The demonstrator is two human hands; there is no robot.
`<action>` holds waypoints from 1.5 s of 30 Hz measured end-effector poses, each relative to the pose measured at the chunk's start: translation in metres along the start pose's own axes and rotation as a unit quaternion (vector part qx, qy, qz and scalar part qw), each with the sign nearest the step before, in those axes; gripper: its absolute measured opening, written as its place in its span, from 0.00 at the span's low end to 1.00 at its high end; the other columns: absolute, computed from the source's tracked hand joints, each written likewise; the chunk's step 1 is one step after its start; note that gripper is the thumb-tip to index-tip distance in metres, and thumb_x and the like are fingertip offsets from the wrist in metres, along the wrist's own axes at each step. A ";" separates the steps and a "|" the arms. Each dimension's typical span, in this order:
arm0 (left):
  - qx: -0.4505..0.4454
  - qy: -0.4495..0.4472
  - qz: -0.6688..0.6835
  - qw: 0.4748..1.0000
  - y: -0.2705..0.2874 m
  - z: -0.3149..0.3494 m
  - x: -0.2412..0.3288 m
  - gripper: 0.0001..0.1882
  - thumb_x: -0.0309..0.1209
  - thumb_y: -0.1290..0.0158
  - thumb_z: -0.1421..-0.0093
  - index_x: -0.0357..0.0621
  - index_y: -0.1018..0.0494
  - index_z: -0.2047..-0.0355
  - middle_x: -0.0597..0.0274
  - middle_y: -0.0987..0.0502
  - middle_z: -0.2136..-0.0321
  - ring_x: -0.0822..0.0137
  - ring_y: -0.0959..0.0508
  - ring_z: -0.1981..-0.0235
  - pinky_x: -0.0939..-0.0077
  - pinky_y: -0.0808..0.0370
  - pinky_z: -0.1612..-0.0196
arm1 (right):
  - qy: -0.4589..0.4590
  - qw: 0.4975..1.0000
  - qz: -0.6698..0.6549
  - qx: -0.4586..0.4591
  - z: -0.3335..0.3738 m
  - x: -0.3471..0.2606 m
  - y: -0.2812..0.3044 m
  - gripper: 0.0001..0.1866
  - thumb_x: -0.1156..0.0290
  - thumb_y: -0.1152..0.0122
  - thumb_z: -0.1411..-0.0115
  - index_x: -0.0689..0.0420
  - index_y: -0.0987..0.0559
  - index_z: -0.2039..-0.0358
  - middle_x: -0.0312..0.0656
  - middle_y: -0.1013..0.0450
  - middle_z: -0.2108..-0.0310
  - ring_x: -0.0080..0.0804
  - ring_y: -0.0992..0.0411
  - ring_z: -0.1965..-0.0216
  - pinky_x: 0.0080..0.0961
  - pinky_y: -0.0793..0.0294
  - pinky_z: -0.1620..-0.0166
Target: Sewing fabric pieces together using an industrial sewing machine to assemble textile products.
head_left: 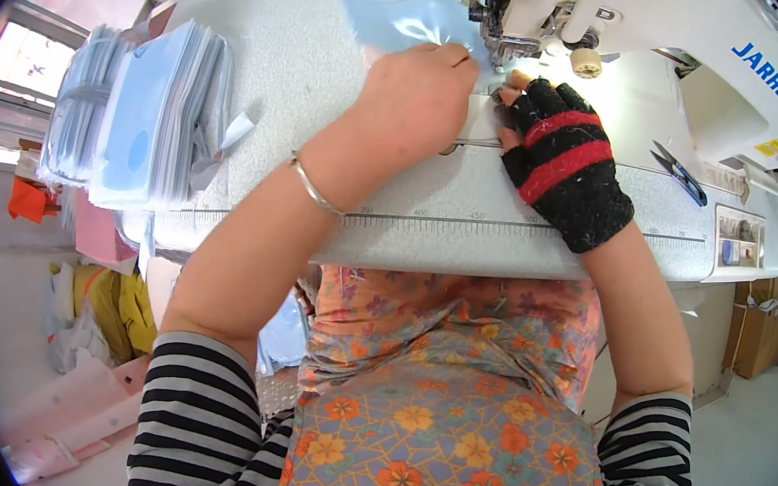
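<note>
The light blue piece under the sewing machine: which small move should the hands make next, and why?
Probably feed the light blue piece a little further under the needle area. The left hand presses flat on it, the gloved right hand pinches its edge beside the presser foot, and most of it already lies behind the machine.

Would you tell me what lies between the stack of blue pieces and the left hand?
Only bare speckled table separates the stack of blue pieces from the left hand, per the head view.
</note>
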State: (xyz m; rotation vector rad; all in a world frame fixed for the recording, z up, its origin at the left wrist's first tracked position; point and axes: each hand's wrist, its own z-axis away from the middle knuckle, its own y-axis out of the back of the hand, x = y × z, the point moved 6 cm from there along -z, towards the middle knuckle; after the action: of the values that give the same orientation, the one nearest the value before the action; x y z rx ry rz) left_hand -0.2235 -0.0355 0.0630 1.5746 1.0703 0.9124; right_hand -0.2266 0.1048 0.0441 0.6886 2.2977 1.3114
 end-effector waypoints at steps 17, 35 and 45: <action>-0.053 -0.064 0.089 0.993 0.002 0.016 0.008 0.20 0.38 0.45 0.42 0.41 0.28 0.53 0.50 0.27 0.46 0.50 0.27 0.45 0.55 0.29 0.43 | 0.036 0.997 -0.057 0.023 -0.002 0.001 0.001 0.19 0.78 0.44 0.46 0.58 0.23 0.51 0.47 0.27 0.50 0.48 0.30 0.47 0.39 0.30 0.43; 0.111 -0.060 0.071 0.990 -0.008 0.032 0.017 0.24 0.38 0.46 0.40 0.39 0.31 0.46 0.49 0.31 0.42 0.51 0.33 0.39 0.42 0.37 0.39 | 0.044 0.995 -0.064 -0.057 0.013 -0.009 0.003 0.26 0.79 0.43 0.51 0.58 0.25 0.48 0.48 0.29 0.47 0.49 0.31 0.46 0.42 0.30 0.42; 0.111 -0.078 0.071 0.988 -0.008 0.042 0.017 0.19 0.31 0.47 0.41 0.39 0.27 0.49 0.54 0.27 0.46 0.56 0.29 0.41 0.48 0.34 0.39 | 0.066 0.996 -0.026 -0.055 0.012 -0.011 -0.002 0.28 0.71 0.44 0.49 0.61 0.28 0.45 0.52 0.30 0.46 0.47 0.32 0.44 0.42 0.35 0.39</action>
State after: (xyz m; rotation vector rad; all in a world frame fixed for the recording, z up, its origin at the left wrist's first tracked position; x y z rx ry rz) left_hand -0.1805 -0.0313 0.0469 1.8941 0.9847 0.7697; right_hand -0.2113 0.1055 0.0381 0.5182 2.3074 1.4867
